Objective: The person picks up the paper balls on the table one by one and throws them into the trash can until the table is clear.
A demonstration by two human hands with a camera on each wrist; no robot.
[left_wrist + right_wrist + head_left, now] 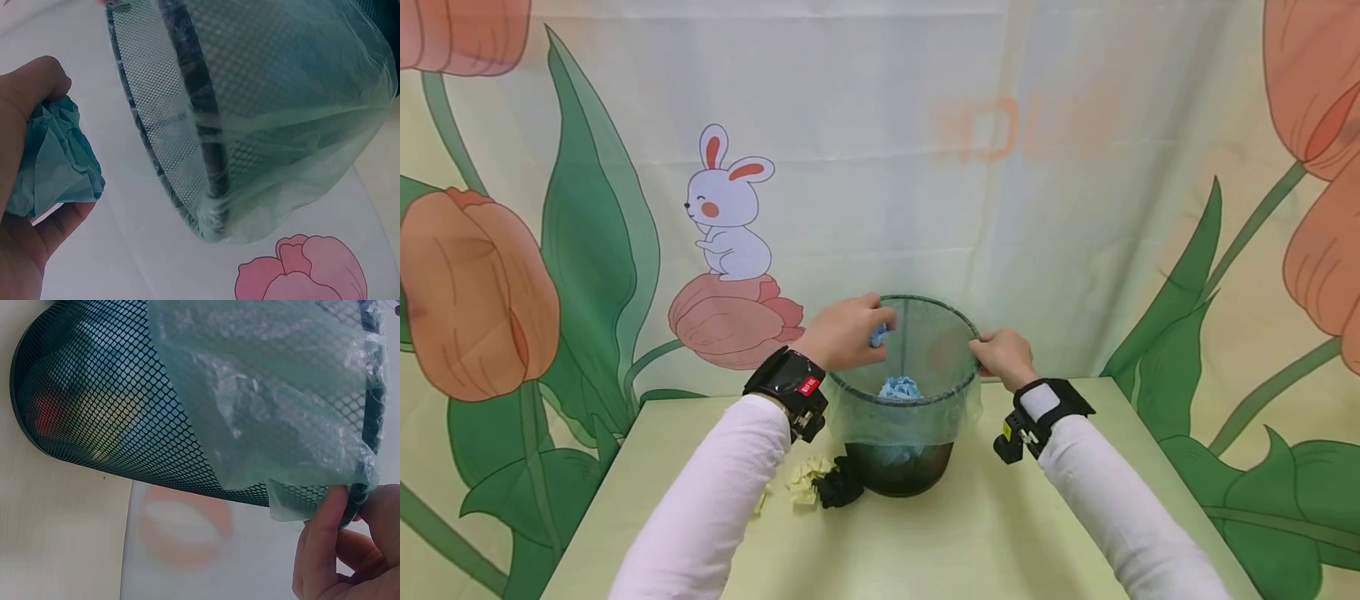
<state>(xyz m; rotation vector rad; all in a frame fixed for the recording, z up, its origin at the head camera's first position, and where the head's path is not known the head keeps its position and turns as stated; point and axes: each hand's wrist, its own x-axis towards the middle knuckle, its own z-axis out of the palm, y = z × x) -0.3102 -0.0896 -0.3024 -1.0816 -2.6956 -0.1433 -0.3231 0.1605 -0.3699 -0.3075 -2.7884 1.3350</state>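
A dark mesh wastebasket [898, 471], lined with a thin green plastic bag [300, 187], stands upright on the table. Over its left rim my left hand [850, 332] holds a crumpled blue paper ball [59, 162] between thumb and fingers. My right hand [1006, 357] pinches the basket's right rim together with the folded-over bag, thumb on one side and fingers on the other, as the right wrist view shows. Inside the basket lies another blue paper ball [900, 388]. Red and yellow shapes show faintly through the mesh near the bottom.
Left of the basket's base, a black crumpled paper ball [839, 483] and a pale yellow one [805, 481] lie on the pale table [970, 542]. A bit more yellow paper [762, 500] peeks out beside the left sleeve. Behind hangs a curtain [865, 150] printed with tulips and a rabbit.
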